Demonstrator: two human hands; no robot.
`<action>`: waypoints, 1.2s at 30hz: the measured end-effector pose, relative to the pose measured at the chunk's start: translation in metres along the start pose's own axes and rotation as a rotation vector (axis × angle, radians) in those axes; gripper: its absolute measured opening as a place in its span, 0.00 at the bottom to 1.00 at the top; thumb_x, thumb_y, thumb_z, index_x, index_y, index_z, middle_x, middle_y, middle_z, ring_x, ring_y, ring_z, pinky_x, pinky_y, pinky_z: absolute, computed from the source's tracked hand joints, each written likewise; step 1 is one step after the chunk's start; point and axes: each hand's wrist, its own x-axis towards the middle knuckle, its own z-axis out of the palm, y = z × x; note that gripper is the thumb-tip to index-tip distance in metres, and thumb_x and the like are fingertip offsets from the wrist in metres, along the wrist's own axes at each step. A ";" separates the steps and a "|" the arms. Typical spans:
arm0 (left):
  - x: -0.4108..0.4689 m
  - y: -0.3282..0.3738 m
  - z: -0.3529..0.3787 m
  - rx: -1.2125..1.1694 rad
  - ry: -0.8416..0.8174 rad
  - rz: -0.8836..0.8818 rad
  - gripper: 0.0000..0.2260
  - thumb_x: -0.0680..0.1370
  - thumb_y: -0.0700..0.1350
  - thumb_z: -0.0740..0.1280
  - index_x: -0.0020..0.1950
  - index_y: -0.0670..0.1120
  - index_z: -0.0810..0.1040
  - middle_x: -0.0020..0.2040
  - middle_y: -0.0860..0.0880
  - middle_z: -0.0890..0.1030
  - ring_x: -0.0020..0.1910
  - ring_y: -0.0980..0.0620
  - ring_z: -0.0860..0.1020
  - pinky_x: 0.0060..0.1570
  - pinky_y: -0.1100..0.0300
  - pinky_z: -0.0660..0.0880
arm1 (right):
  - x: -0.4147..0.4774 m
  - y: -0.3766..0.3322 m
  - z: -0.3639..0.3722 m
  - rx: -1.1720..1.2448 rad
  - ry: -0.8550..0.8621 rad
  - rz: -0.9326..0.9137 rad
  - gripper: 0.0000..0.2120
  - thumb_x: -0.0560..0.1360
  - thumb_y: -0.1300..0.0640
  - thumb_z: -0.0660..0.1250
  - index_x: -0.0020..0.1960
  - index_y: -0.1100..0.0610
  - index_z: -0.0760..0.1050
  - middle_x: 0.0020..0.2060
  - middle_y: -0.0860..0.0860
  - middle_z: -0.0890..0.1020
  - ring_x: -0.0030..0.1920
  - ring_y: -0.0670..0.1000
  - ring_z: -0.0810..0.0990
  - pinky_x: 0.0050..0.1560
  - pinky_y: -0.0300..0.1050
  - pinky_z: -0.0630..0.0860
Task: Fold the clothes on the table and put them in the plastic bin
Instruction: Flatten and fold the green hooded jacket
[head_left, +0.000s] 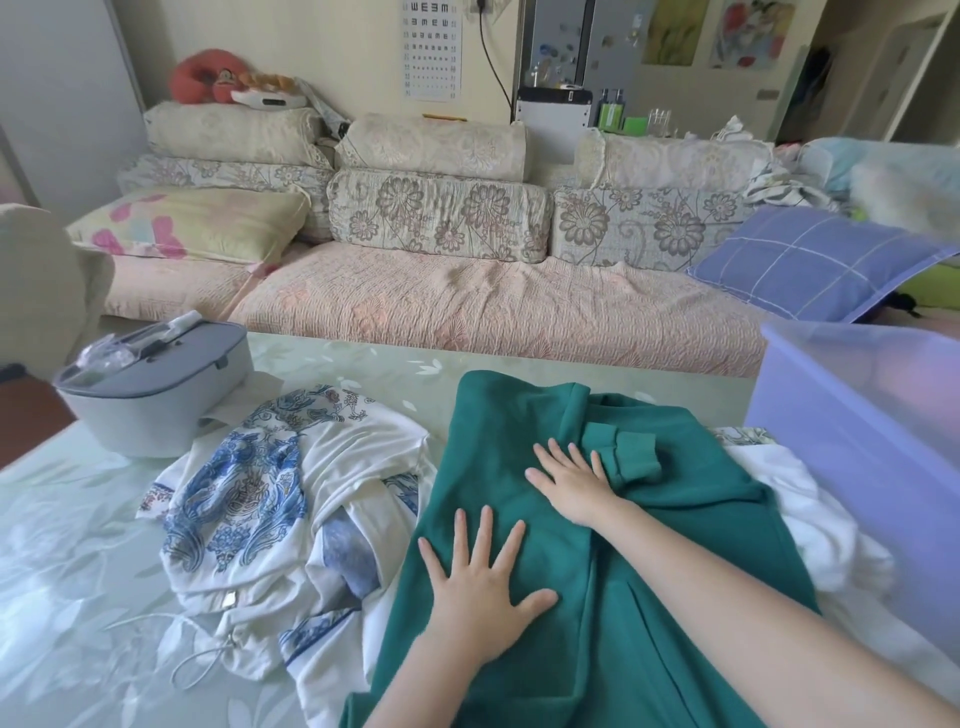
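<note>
At far left, a grey lidded container (150, 395) stands on the bench (67, 545). Just right of it, a white garment with blue print (270, 509) lies crumpled, its drawstring trailing toward me.

My left hand (483, 603) lies flat on the green garment (597, 649), fingers straight and spread wide, gripping nothing. The green garment occupies the middle of the bench. Its long axis runs from the near edge away from me, and the far end leans slightly left. It overlaps the printed garment on its left side.

My right hand (571, 478) also presses flat, fingers straight, further along the garment. A folded-in sleeve ends in a ribbed cuff (631, 457) just beside its fingertips.

A white garment (821, 519) shows from under the green one's right side. The translucent plastic bin (857, 415) stands at the right.

The bench top is pale green and glossy, with a leaf pattern. Beyond it stands a sofa (467, 312) with floral cushions and a blue checked pillow (810, 265).
</note>
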 end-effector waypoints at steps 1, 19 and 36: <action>-0.003 -0.002 -0.009 -0.063 -0.051 -0.008 0.38 0.68 0.74 0.40 0.76 0.60 0.46 0.78 0.50 0.42 0.75 0.48 0.37 0.68 0.38 0.34 | -0.008 -0.002 -0.005 0.080 0.027 0.008 0.27 0.81 0.41 0.45 0.78 0.47 0.46 0.77 0.49 0.46 0.77 0.52 0.44 0.75 0.53 0.39; -0.148 -0.036 -0.084 -0.397 -0.264 -0.168 0.20 0.68 0.63 0.71 0.50 0.50 0.74 0.45 0.51 0.76 0.44 0.52 0.75 0.40 0.62 0.70 | -0.218 -0.038 0.019 0.634 -0.054 0.192 0.39 0.73 0.36 0.60 0.77 0.50 0.51 0.58 0.54 0.73 0.35 0.51 0.79 0.29 0.40 0.74; -0.232 0.020 -0.062 -0.397 0.207 -0.026 0.17 0.75 0.53 0.67 0.63 0.53 0.71 0.56 0.55 0.72 0.57 0.55 0.71 0.60 0.59 0.70 | -0.292 -0.010 0.045 1.259 -0.146 0.177 0.40 0.77 0.55 0.66 0.77 0.54 0.41 0.51 0.65 0.78 0.44 0.58 0.82 0.41 0.57 0.82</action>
